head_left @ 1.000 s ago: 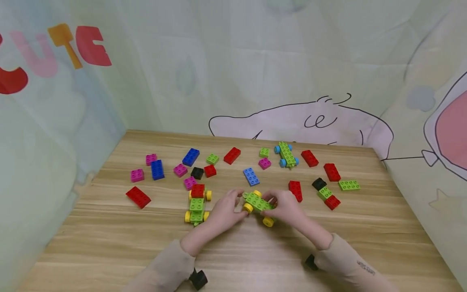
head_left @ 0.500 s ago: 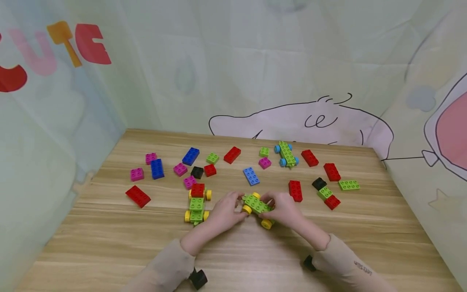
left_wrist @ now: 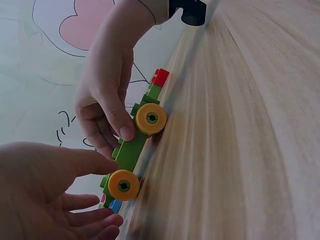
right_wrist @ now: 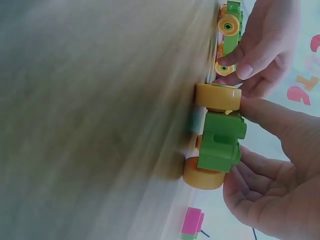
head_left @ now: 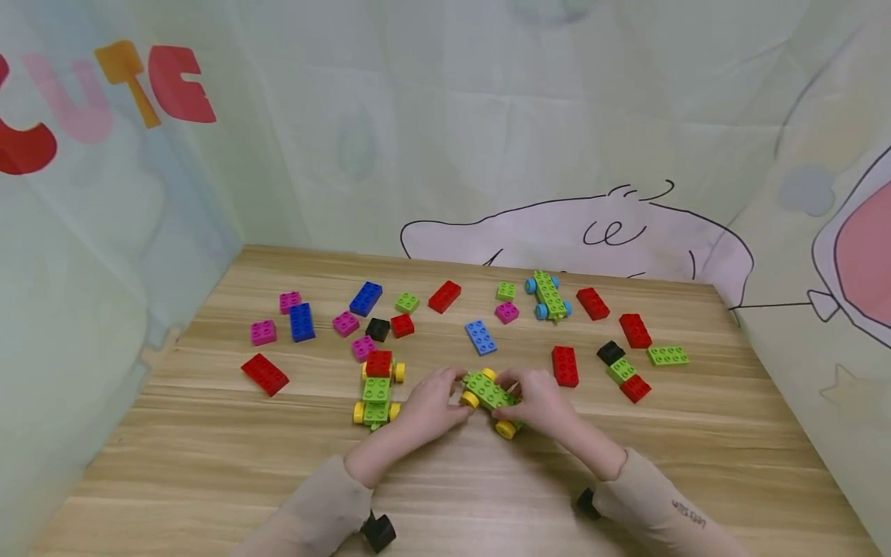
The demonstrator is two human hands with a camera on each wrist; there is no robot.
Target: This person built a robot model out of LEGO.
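In the head view, a green toy car base (head_left: 489,391) with yellow wheels stands slantwise at the table's middle. My right hand (head_left: 539,398) grips its rear end between thumb and fingers, which the right wrist view shows around the green block end (right_wrist: 220,142). At the front end, my left hand (head_left: 433,402) holds it loosely, thumb and fingers on either side near the front wheel (left_wrist: 124,185). Some left fingertips are partly hidden. Just left of that hand stands a second green car (head_left: 377,391) with yellow wheels and a red brick (head_left: 379,363) on it.
Loose bricks lie behind the hands: a light blue plate (head_left: 480,337), a red brick (head_left: 565,366), pink bricks (head_left: 345,323) and dark blue bricks (head_left: 302,322). A green car base with blue wheels (head_left: 548,295) stands near the back edge. Fabric backdrops (head_left: 445,139) surround the table.
The held car base has turned slightly, its rear wheel shifting a little left and nearer the person. Both hands stay on it, and the right hand moves a little left with it.
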